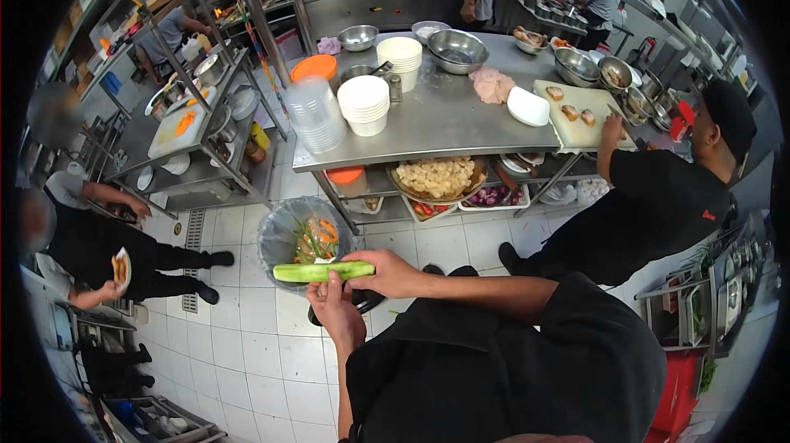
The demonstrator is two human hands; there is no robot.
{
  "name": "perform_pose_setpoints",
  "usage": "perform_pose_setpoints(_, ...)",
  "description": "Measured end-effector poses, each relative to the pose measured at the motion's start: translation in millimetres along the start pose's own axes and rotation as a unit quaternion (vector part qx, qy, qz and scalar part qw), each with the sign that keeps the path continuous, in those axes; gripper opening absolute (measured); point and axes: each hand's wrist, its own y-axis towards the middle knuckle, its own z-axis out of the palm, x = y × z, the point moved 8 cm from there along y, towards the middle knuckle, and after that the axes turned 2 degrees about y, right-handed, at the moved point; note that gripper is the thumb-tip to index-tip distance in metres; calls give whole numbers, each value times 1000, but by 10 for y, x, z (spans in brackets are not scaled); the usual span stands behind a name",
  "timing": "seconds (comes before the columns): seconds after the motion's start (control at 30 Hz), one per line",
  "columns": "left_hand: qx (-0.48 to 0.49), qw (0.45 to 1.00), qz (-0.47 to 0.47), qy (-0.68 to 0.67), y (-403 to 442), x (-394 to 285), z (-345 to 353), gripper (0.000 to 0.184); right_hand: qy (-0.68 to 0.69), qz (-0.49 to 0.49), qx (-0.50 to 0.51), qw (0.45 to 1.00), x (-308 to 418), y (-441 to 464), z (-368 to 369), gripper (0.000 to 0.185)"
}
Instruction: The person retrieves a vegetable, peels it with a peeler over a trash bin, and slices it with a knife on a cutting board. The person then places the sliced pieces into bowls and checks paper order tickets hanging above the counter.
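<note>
A long, pale green peeled cucumber lies level in front of me, above a bin lined with a clear bag. My right hand is closed round its right end. From below, my left hand grips the middle of the cucumber, fingertips against its near side; part of these fingers is hidden. Green and orange vegetable peelings lie inside the bin. A small white bit shows just behind the cucumber, too small to name.
Beyond the bin stands a steel table with white tubs, clear containers and bowls. A co-worker in black works at a cutting board on the right. Another person stands at left holding food.
</note>
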Motion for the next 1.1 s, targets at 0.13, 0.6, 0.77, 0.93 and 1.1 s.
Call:
perform_pose_setpoints(0.13,-86,992,-4,91,-37,154,-278,54,-107,-9,16,994,-48,-6,-229,39)
perform_pose_setpoints(0.6,157,727,237,625,-67,608,648,41,-124,59,201,970,-522,-14,-973,36)
perform_pose_setpoints(0.77,154,805,158,550,-11,812,981,32,-42,77,239,967,-674,123,-1406,34)
perform_pose_setpoints(0.93,79,854,124,499,66,851,1150,29,45,108,101,988,-897,372,-1945,26)
perform_pose_setpoints(1.1,17,918,37,394,223,890,1157,27,95,118,48,987,-903,516,-2402,21)
